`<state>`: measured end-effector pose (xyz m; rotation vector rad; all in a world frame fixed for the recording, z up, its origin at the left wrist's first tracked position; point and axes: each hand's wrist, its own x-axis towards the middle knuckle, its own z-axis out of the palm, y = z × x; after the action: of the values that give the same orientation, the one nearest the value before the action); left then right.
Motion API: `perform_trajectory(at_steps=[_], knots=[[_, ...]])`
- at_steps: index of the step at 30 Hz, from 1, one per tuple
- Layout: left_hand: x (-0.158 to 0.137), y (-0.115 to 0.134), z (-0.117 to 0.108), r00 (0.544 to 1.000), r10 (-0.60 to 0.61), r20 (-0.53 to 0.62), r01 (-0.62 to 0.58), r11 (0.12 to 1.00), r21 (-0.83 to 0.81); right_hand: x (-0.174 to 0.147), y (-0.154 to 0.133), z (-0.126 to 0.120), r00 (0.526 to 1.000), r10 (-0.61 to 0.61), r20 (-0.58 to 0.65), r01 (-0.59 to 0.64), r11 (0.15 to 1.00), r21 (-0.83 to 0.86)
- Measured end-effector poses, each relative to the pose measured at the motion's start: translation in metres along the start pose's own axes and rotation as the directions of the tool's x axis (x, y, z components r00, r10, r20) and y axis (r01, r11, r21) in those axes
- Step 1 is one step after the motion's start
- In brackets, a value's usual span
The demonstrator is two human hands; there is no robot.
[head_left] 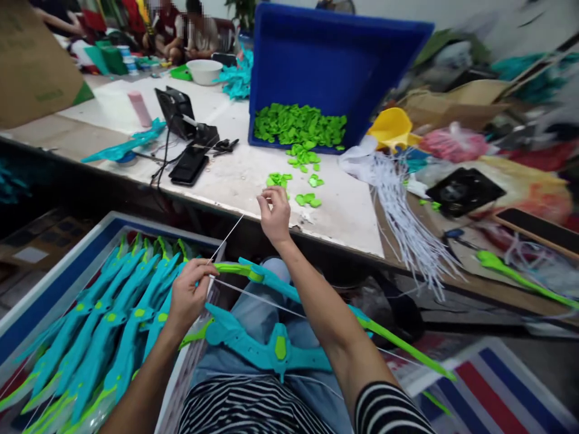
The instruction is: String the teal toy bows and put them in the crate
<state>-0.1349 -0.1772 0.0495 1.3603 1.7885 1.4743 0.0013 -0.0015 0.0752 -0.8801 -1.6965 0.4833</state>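
Observation:
My left hand [192,290] is closed on the green limb end of a blue-and-green toy bow, with a white string [226,239] sticking up from its fingers. This toy bow [275,283] slants across above my lap and passes behind my right forearm. Over the table's front edge, my right hand [275,214] has its fingers curled toward the thumb; whatever may be between them is hidden. Small green plastic pieces [308,199] lie just beyond it. Resting across my thighs is a second toy bow [253,345], blue with a green centre.
A blue bin [335,66] lies tipped, green pieces spilling out. White strings [398,205] hang over the table edge at right. A phone [189,167] and a black stand [176,111] are at left. Finished-looking bows [113,316] fill a crate beside me. People [190,30] sit far back.

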Motion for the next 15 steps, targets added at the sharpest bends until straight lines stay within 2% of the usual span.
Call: perform_trajectory(at_steps=[1,2,3,5,7,9,10,12,13,15], knots=[[0.003,0.002,0.0,0.999,-0.033,0.034,0.034,0.999,-0.019,-0.005,-0.007,-0.003,1.0,-0.012,-0.026,0.013,0.999,0.03],[0.007,0.005,0.0,0.994,-0.092,0.059,0.096,0.993,-0.065,-0.015,-0.016,-0.005,0.998,-0.056,0.006,0.055,0.995,0.081],[0.011,0.007,0.0,0.983,-0.168,0.077,0.178,0.974,-0.14,-0.029,-0.027,-0.004,0.99,-0.118,0.078,0.105,0.983,0.15],[0.021,0.01,-0.002,0.943,-0.308,0.127,0.333,0.889,-0.313,-0.062,-0.046,0.001,0.93,-0.253,0.268,0.173,0.942,0.288],[0.028,0.012,-0.006,0.919,-0.371,0.131,0.393,0.839,-0.376,-0.093,-0.054,0.008,0.899,-0.259,0.352,0.141,0.934,0.329],[0.031,0.015,-0.012,0.95,-0.31,0.044,0.312,0.924,-0.221,-0.112,-0.053,0.016,0.92,-0.163,0.358,0.041,0.944,0.326],[0.031,0.017,-0.015,0.974,-0.225,-0.016,0.222,0.971,-0.084,-0.116,-0.05,0.019,0.932,-0.099,0.348,-0.023,0.944,0.33],[0.028,0.023,-0.02,0.995,-0.03,-0.095,0.047,0.982,0.181,-0.119,-0.045,0.024,0.945,0.015,0.327,-0.141,0.92,0.366],[0.026,0.026,-0.02,0.993,0.028,-0.115,0.003,0.967,0.256,-0.119,-0.044,0.027,0.945,0.06,0.321,-0.191,0.9,0.392],[0.021,0.032,-0.018,0.991,0.004,-0.133,0.027,0.972,0.235,-0.117,-0.044,0.03,0.94,0.135,0.315,-0.27,0.858,0.437]])
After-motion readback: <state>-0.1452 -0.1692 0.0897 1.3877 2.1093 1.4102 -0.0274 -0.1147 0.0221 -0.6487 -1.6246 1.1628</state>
